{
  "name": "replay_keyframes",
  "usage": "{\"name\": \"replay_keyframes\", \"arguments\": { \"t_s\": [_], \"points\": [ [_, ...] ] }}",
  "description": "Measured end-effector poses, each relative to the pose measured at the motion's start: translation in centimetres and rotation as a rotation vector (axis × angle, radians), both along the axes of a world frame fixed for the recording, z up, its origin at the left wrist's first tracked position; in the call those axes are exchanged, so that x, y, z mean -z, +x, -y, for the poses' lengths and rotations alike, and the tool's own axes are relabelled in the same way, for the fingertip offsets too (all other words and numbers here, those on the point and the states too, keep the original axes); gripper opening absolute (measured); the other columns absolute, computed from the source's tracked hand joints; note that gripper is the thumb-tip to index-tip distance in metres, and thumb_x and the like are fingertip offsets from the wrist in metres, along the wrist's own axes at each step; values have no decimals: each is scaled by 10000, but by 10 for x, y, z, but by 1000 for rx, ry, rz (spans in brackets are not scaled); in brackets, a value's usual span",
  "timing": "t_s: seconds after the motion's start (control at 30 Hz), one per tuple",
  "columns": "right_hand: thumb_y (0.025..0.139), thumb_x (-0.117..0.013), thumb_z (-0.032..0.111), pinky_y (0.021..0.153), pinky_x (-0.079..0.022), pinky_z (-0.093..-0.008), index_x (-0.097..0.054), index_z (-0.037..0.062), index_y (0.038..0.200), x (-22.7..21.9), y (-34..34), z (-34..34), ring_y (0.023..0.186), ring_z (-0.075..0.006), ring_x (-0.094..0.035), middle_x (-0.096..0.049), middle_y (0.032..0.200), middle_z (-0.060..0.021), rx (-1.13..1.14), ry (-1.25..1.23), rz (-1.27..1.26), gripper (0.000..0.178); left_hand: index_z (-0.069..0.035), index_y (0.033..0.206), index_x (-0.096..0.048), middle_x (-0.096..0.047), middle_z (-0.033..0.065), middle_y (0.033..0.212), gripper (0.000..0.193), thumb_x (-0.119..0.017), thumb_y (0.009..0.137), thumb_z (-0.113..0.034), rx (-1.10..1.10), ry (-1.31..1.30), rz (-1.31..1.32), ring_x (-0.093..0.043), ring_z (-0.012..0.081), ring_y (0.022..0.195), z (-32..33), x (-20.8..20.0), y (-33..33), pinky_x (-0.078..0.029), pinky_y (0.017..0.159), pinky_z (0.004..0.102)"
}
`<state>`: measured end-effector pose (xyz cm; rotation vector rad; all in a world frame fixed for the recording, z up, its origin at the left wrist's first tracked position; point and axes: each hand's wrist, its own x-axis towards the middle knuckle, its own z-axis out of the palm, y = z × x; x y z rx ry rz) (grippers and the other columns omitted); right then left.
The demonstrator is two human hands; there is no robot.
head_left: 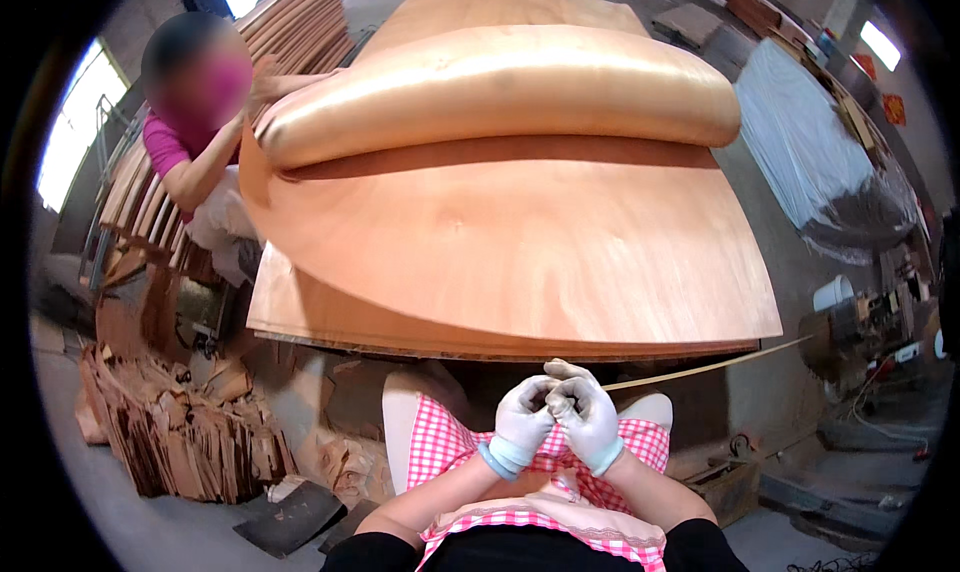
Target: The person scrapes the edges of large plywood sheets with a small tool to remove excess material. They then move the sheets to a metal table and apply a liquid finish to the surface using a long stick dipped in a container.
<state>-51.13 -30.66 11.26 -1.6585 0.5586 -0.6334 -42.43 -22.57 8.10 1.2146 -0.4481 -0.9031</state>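
Observation:
My left hand (522,414) and my right hand (587,415) wear pale gloves and meet in front of my pink checked apron (445,450), fingers curled against each other. What they pinch between them is too small to see. Just beyond them lies the near edge of a stack of large thin wood veneer sheets (520,252). The top sheet (500,92) is bent over into a long roll across the far part of the stack. A co-worker in a pink shirt (165,147) at the left reaches a hand to that rolled sheet.
A pile of veneer scraps (180,432) lies on the floor at lower left. More sheets (300,22) are stacked behind the co-worker. A plastic-covered pile (810,142) sits at right, with a white bucket (832,294) and clutter near it.

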Motion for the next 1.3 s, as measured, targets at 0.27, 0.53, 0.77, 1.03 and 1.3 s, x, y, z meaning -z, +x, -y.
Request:
{"name": "replay_keyframes", "arguments": {
  "t_s": [0.27,0.53,0.77,1.03,1.3],
  "points": [
    [1024,-424,299,1037,-388,-330,-207,5,1463,9,30,-13,1288,-263,-443,-427,1402,-211,-9,360,4,572,-34,934,-591,-630,22,822,73,-626,917,-96,-92,-76,-342,-580,70,691,-10,27,18,-471,597,207],
    [970,-504,255,969,-459,-371,-535,24,1278,-2,34,41,1214,-278,-515,-548,1305,-155,-20,-77,-379,387,-47,925,-571,-650,77,885,59,-619,918,-81,-443,-135,-586,-580,106,615,-8,58,55,-446,530,192],
    [862,-630,326,825,-495,-403,-683,11,976,16,21,103,939,-346,-642,-680,965,-193,-190,-412,-836,339,-36,928,-582,-658,73,846,74,-646,891,-43,-757,-38,-263,-582,97,600,-59,71,157,-445,493,188],
    [851,-620,187,702,-506,-337,-676,-36,896,37,-47,161,742,-216,-652,-679,792,-154,-135,-262,-915,235,-29,875,-602,-611,15,770,77,-676,852,-18,-1208,241,221,-538,82,647,-184,101,325,-459,598,217],
    [845,-618,178,654,-481,-343,-638,-33,818,36,-70,185,672,-215,-616,-646,719,-140,-48,-352,-1059,214,-74,805,-710,-635,103,1134,187,-773,721,-229,-1239,1001,741,-552,249,1117,-249,112,423,-377,1015,396]
  ]
}}
